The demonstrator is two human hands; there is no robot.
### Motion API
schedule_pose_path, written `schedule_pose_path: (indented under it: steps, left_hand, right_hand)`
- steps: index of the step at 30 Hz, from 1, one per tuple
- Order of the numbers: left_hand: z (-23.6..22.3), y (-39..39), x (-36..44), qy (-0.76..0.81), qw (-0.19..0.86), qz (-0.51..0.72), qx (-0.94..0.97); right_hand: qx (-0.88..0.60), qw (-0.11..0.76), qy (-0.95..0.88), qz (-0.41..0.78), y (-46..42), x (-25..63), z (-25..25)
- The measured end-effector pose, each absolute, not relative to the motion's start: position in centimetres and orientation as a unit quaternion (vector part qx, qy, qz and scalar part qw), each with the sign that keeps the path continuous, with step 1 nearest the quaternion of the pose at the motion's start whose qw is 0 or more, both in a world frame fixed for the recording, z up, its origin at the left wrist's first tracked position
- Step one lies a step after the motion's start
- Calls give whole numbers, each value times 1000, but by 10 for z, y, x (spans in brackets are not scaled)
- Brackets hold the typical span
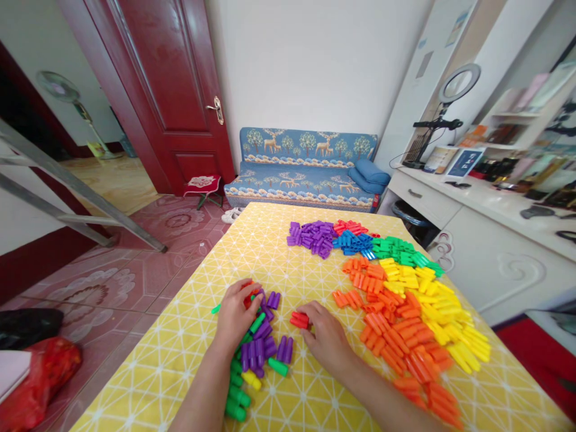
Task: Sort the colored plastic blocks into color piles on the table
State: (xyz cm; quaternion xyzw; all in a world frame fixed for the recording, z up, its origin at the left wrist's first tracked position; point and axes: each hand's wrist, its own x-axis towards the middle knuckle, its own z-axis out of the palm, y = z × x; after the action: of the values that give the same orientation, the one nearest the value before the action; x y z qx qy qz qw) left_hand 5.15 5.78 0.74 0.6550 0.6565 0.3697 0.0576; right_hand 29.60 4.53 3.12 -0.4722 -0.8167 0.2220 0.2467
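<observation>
Small tube-shaped plastic pieces, like marker caps, lie on a yellow patterned table (180, 360). My right hand (326, 333) pinches red caps (299, 320) between thumb and fingers, just above or on the cloth. My left hand (234, 312) curls over the mixed pile, its fingers closed around red caps (252, 289) that are partly hidden. Purple caps (253, 354) and green caps (237, 399) make up most of that pile, and my left forearm covers some of it. A yellow cap (251, 379) and a loose green cap (278, 366) rest at its near edge.
Sorted heaps curve along the table's far and right side: purple (317, 237), red (350, 228), blue (353, 242), green (396, 249), yellow (445, 312) and orange (396, 333). Beyond stands a blue sofa (306, 174); a white dresser (504, 240) is at right.
</observation>
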Motion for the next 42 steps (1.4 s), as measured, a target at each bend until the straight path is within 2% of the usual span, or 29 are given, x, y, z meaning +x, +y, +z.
schedule_pose_path:
  steps: [6,12,21,35,42]
  left_hand:
    - [8,58,52,657,56,372,654]
    - [8,58,53,657,57,375,651]
    - [10,56,54,658,60,386,644]
    - [11,56,55,660,57,393,637]
    - [13,55,55,663,63,385,639]
  right_hand:
    - [-499,291,-784,227,69,341,44]
    - [-603,353,-696,165,172,395,78]
    - [-718,345,-602,54,294,431,91]
    - [-660,301,-688,0,337,420,73]
    - [-625,346,-699,23,311,402,87]
